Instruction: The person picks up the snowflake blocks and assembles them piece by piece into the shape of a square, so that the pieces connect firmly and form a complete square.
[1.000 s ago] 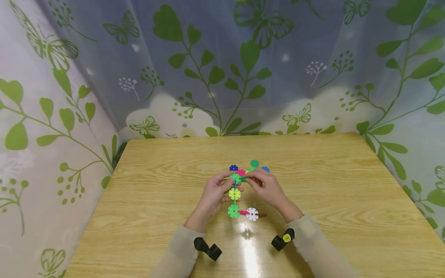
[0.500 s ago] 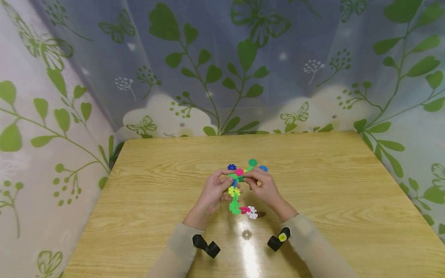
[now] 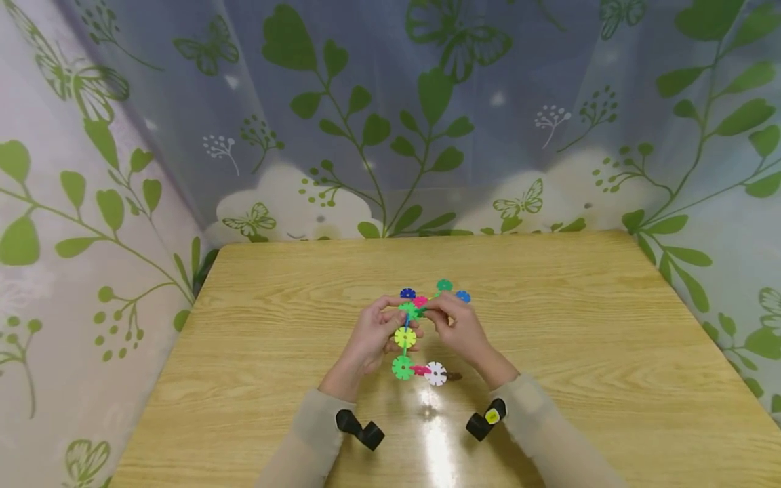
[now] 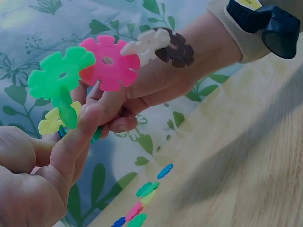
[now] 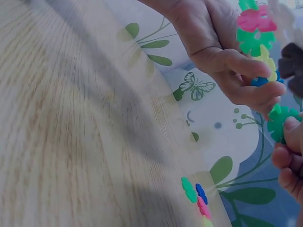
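At the left, a chain of notched discs is held up by the left hand, pinched at its upper green disc between thumb and fingers, over the table. At its near end a pink disc, a white disc and a brown disc are carried out rightward. A light, stiff, rather slick thing is to be expected, with its slotted joints likely to be worked loose by twisting; it is best gripped on the disc beside the joint. Next, a dark green disc is pinched in the thumb and fingertips of the right hand; whether it is slotted into the chain cannot be told past the fingers.
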Action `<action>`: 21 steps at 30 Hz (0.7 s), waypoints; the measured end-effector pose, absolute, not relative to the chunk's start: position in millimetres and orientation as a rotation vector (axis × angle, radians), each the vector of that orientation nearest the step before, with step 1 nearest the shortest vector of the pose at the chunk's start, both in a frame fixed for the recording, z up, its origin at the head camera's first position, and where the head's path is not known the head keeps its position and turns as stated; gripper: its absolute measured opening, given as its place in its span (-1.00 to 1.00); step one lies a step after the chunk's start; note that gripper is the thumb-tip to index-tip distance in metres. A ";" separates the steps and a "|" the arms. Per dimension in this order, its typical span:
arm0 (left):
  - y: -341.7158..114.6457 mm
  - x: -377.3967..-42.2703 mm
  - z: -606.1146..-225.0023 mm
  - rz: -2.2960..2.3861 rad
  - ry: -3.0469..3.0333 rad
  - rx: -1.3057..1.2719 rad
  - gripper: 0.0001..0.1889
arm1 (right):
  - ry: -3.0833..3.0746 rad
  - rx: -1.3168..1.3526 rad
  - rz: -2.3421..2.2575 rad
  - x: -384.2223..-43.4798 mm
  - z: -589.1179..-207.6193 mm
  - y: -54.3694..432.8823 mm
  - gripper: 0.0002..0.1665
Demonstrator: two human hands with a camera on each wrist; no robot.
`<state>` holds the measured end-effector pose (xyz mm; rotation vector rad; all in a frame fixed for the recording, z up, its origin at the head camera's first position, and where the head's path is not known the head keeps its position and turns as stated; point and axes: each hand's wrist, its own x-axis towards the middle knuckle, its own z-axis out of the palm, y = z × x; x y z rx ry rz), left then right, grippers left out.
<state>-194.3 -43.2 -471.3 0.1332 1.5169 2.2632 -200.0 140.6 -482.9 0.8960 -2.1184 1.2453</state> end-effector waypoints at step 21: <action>-44.0 -196.6 -470.8 2.262 1.526 0.146 -0.71 | -2.064 0.922 1.220 -201.2 -484.2 135.2 -0.75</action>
